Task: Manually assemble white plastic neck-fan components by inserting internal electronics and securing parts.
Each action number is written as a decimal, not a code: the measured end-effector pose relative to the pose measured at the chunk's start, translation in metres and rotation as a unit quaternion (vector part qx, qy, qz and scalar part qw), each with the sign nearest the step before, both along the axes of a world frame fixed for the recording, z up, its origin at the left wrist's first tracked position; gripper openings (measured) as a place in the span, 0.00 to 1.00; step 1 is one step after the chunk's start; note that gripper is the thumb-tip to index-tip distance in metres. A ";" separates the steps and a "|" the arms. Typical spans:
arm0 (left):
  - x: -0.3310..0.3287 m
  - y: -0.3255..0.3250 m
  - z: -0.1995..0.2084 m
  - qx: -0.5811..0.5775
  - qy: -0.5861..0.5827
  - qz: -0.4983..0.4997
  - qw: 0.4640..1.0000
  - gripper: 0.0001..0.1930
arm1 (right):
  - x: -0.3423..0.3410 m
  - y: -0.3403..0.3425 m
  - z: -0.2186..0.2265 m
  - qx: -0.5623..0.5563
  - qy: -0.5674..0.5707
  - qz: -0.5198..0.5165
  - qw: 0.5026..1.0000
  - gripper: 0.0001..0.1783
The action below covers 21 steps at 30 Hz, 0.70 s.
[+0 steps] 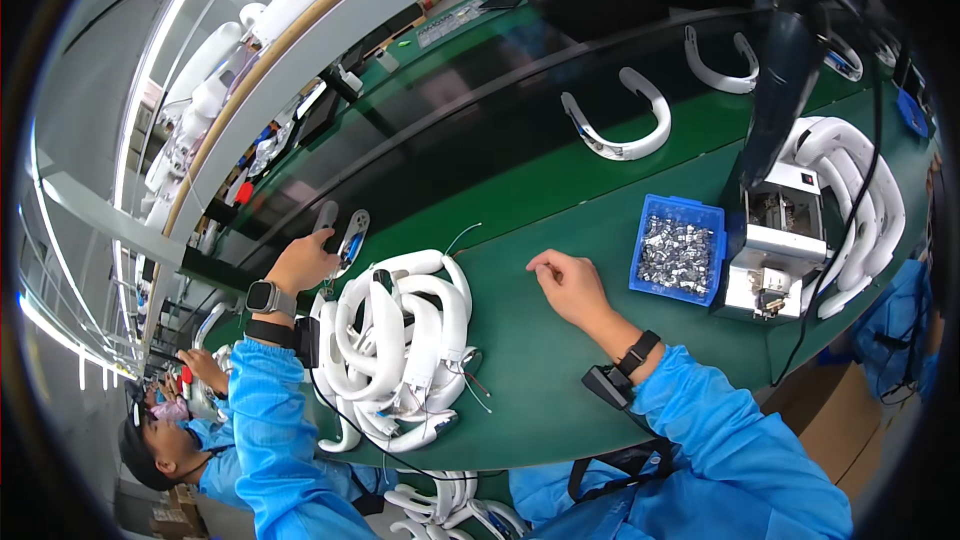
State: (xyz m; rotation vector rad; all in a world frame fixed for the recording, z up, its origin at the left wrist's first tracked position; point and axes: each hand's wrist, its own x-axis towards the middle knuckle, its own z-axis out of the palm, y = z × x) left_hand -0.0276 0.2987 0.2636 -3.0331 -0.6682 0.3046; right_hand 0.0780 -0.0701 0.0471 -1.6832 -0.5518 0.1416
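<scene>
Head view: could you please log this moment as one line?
left hand: grasping white neckband part at conveyor edge | right hand: empty, resting on green table | pile of white neckbands between hands

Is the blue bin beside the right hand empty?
No, the blue bin is filled with small silvery metal parts.

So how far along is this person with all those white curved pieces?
Two white neckband shells already lie out on the dark belt. The left hand is at a grey part by the belt's edge; the right hand rests empty on the green table. A heap of white shells remains.
</scene>
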 end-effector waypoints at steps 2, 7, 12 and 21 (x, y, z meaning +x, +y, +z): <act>0.010 0.037 -0.018 0.042 0.023 0.017 0.999 0.31 | 0.003 0.005 -0.002 -0.003 0.000 0.005 1.000 0.07; 0.045 0.090 -0.041 -0.017 0.071 0.020 0.997 0.36 | 0.005 0.005 -0.006 -0.011 -0.006 0.010 1.000 0.08; 0.052 0.161 -0.085 0.022 0.120 0.035 0.992 0.36 | 0.005 0.009 -0.002 -0.016 0.002 0.015 1.000 0.08; 0.022 0.197 -0.126 0.109 0.249 -0.059 0.961 0.25 | 0.004 0.008 0.000 -0.012 0.039 0.026 0.999 0.05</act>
